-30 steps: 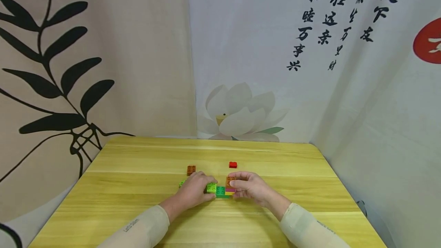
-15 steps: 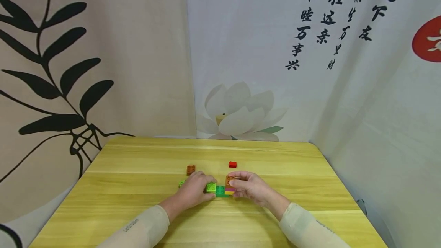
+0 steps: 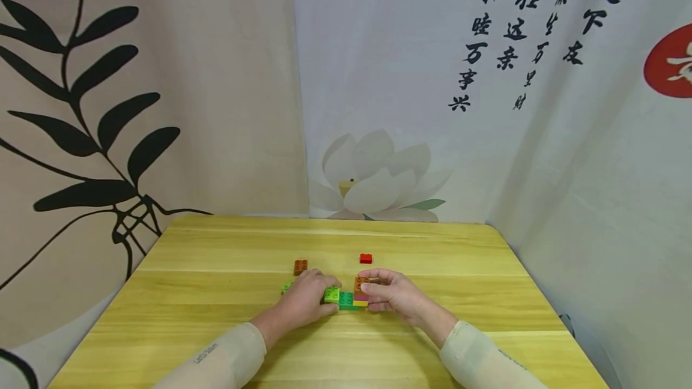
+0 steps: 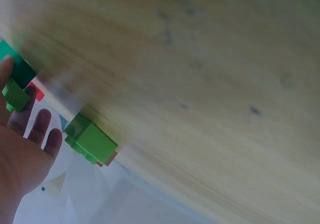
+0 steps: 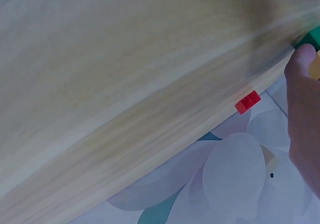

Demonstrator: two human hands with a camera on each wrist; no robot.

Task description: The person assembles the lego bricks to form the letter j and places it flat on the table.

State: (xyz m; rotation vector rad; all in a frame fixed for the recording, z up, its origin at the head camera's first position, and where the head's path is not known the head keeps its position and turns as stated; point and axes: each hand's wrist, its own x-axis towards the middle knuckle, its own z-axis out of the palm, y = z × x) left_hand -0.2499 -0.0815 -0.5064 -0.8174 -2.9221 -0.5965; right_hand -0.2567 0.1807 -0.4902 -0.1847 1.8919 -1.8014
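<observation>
A small toy-brick build stands on the table between the two hands in the head view. Its base is a green brick (image 3: 346, 301), with a light green brick (image 3: 332, 295) at the left end. At the right end rises a stack of yellow, purple and orange, topped by the orange brick (image 3: 360, 285). The left hand (image 3: 303, 299) grips the light green end between thumb and fingers. With thumb and fingers, the right hand (image 3: 398, 296) pinches the stack at the orange brick. Fingers partly hide both ends of the build.
A red brick (image 3: 366, 259) lies farther back, beyond the right hand. Behind the left hand is a brown brick (image 3: 300, 267). Another light green brick (image 4: 92, 139) sits beside that hand, mostly hidden in the head view. A printed curtain hangs past the wooden table's (image 3: 232, 245) far edge.
</observation>
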